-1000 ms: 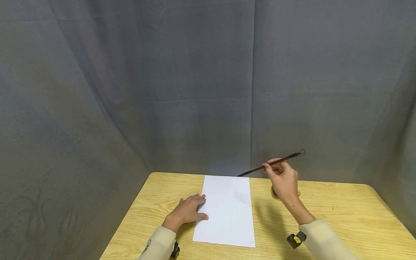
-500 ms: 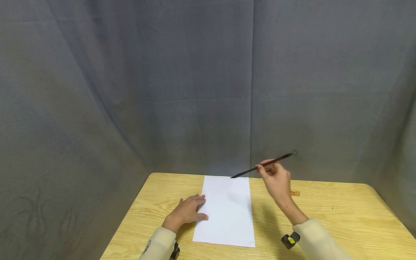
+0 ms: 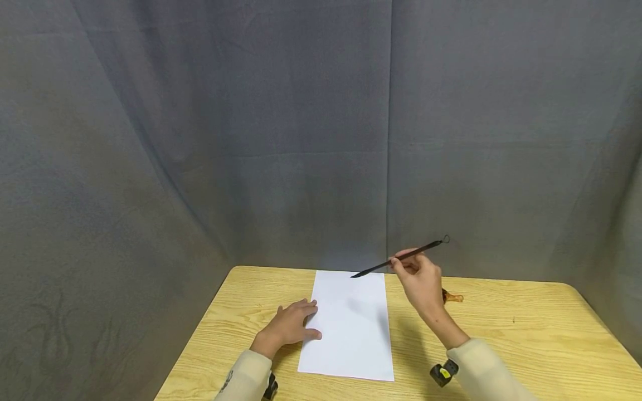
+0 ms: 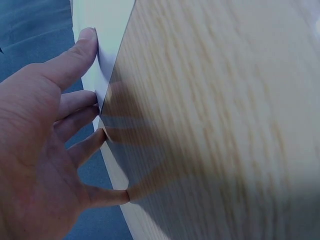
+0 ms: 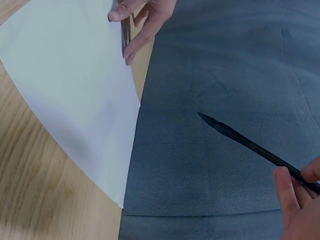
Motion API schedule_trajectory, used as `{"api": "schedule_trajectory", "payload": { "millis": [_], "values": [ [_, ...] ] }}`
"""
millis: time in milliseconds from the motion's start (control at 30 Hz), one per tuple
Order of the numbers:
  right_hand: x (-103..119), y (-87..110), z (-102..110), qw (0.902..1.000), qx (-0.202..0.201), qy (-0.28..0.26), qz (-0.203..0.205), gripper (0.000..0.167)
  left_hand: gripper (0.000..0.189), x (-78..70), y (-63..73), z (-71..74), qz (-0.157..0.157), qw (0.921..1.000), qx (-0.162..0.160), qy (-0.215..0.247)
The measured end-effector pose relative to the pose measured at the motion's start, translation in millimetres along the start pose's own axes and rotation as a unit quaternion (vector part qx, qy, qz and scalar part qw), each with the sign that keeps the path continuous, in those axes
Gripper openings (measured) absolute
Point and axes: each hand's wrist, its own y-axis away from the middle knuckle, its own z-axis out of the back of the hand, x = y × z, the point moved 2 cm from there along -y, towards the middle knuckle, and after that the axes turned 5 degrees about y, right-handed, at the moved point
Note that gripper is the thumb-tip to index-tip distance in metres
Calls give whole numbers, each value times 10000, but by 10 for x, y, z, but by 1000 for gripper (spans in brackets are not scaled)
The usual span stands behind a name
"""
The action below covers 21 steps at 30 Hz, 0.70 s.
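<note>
Head view: R hand [image 3: 422, 281], pinching slim dark loop-ended brush [image 5: 255, 148], is shifting L, bringing tip [image 5: 207, 119] over white rectangular paper sheet [image 3: 351, 340] btwn hands; tip appearing clear, so sheet staying unmarked. L hand [image 3: 288, 324], apart, fingers spread, is touching sheet's L edge.

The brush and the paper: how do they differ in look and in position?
The brush is dark and slender; the paper is white and broad. The right hand holds the brush in the air; the paper lies on the table. Each is touched by one hand.
</note>
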Motion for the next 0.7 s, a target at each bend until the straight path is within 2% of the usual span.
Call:
{"api": "schedule_trajectory", "payload": {
  "millis": [100,700],
  "values": [
    [-6,18,-5,9999,26,142,11,8,77,-6,0,0,-9,10000,-12,37],
    [-94,92,-97,9996,280,-44,22,5,77,-12,14,19,-11,10000,-8,54]
  ]
}}
